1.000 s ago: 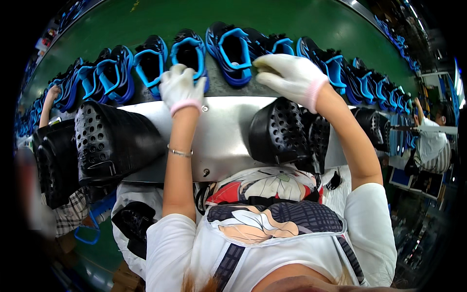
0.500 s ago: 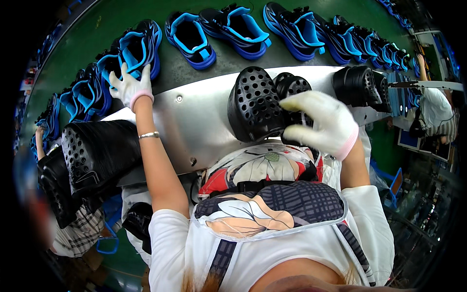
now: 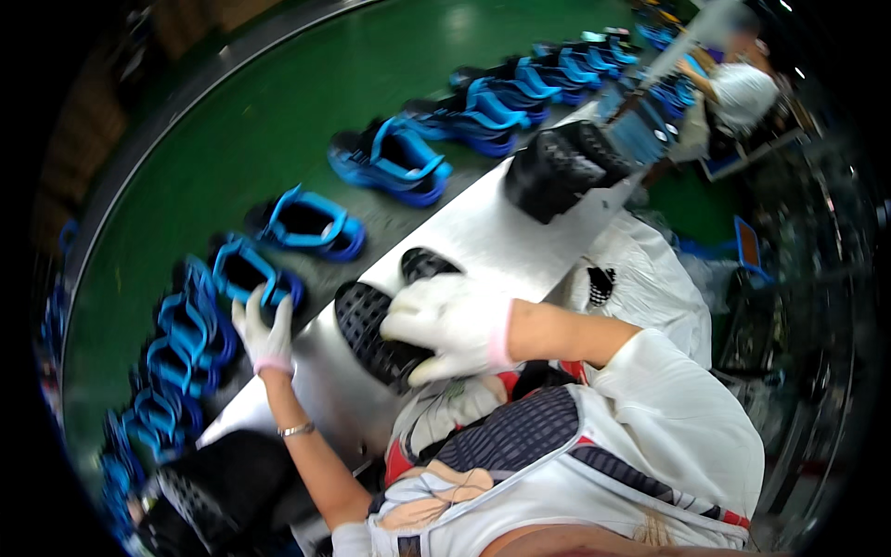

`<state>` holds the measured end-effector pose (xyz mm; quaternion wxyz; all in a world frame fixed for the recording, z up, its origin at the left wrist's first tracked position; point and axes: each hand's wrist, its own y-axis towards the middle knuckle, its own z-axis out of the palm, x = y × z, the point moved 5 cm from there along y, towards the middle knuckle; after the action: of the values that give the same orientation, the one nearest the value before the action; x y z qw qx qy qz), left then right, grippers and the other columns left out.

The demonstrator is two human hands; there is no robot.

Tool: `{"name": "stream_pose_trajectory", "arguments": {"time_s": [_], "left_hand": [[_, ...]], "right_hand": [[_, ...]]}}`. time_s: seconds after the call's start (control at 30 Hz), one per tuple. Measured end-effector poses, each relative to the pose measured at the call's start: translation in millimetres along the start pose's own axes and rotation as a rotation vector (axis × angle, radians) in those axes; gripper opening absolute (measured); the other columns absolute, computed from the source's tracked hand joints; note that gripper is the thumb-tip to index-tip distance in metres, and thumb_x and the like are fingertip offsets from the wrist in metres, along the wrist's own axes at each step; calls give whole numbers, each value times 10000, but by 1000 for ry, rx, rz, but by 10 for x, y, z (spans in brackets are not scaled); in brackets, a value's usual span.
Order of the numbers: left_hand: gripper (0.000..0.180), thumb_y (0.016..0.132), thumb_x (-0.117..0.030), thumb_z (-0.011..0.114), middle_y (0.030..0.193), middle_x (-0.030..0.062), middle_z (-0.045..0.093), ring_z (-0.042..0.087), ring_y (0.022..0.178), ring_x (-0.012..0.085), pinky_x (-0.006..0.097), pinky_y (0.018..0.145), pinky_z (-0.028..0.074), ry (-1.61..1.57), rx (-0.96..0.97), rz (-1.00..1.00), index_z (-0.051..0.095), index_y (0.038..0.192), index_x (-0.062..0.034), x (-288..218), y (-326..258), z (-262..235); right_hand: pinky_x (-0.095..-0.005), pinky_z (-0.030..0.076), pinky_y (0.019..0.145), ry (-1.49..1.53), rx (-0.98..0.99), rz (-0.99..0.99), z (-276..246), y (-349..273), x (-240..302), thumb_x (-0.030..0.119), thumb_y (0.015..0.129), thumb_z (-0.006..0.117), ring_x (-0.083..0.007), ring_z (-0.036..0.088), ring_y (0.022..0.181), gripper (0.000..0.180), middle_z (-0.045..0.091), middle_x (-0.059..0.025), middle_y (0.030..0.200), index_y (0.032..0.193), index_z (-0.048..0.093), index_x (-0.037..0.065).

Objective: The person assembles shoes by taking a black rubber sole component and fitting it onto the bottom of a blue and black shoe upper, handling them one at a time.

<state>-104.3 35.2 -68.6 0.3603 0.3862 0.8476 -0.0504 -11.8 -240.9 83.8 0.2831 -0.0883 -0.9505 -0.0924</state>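
Note:
My left hand [image 3: 264, 336], in a white glove with a pink cuff, has its fingers spread at the heel of a black and blue sports shoe [image 3: 243, 271]. Whether the fingertips touch the shoe is not clear. In a matching glove, my right hand [image 3: 450, 325] reaches over a black shoe-shaped piece full of round holes [image 3: 360, 320]. Its thumb and fingers stand apart, and the hand hides part of that piece. Just beyond it a smaller black piece [image 3: 427, 264] shows. Both lie on a shiny metal ledge [image 3: 325, 385].
Along the green belt [image 3: 278, 121] runs a curved row of black and blue shoes [image 3: 394, 162]. More black stacks stand on the ledge at the right [image 3: 561, 172] and lower left [image 3: 227, 492]. A co-worker [image 3: 738, 93] is at the far right, near a white bag [image 3: 640, 278].
The whole view has turned, so the shoe row now runs diagonally. My right hand has come nearer to the left one, over the holed pieces. My left hand stays beside the shoes, fingers spread.

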Motion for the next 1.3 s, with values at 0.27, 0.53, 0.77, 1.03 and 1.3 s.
{"name": "stream_pose_trajectory", "arguments": {"time_s": [0.27, 0.53, 0.77, 1.03, 1.3], "left_hand": [[283, 770, -230, 785, 1330, 256, 481, 531, 1161, 374, 382, 958, 435, -30, 203, 230, 698, 974, -55, -444, 155, 319], [469, 865, -253, 703, 1411, 247, 434, 490, 1262, 324, 346, 992, 433, -108, 300, 243, 583, 1294, -105, -483, 135, 446], [654, 1023, -459, 404, 1417, 163, 455, 510, 1210, 257, 332, 1013, 428, -1020, 330, -277, 317, 1480, 0, -974, -92, -249], [791, 980, -548, 393, 1326, 192, 512, 538, 1189, 277, 416, 1039, 424, -1735, 603, -89, 175, 1515, -8, -1778, -552, -547], [465, 958, -297, 491, 1243, 105, 552, 538, 1149, 241, 405, 1016, 441, -1808, 340, -58, 412, 1363, -84, -1595, -442, -508]], "right_hand": [[-397, 488, 795, -7, 47, 8, 121, -33, -70, 342, 665, 764, -292, 596, 932, 475, 580, -120, 927, 998, 601, 45], [-401, 492, 771, 29, 49, 2, 58, -29, 53, 349, 669, 758, -298, 596, 913, 451, 584, -117, 920, 973, 602, 55], [-412, 495, 741, 117, -175, -33, -428, -42, 139, 306, 654, 774, -310, 603, 867, 437, 583, -109, 920, 969, 585, 69], [-408, 501, 824, 167, -211, -226, -330, 259, 350, 276, 680, 782, -325, 582, 1000, 515, 586, -135, 1061, 1082, 576, 29], [-405, 542, 761, 128, -43, 158, -97, 491, 258, 411, 778, 698, -327, 639, 931, 548, 600, -173, 1004, 1112, 549, 3]]}}
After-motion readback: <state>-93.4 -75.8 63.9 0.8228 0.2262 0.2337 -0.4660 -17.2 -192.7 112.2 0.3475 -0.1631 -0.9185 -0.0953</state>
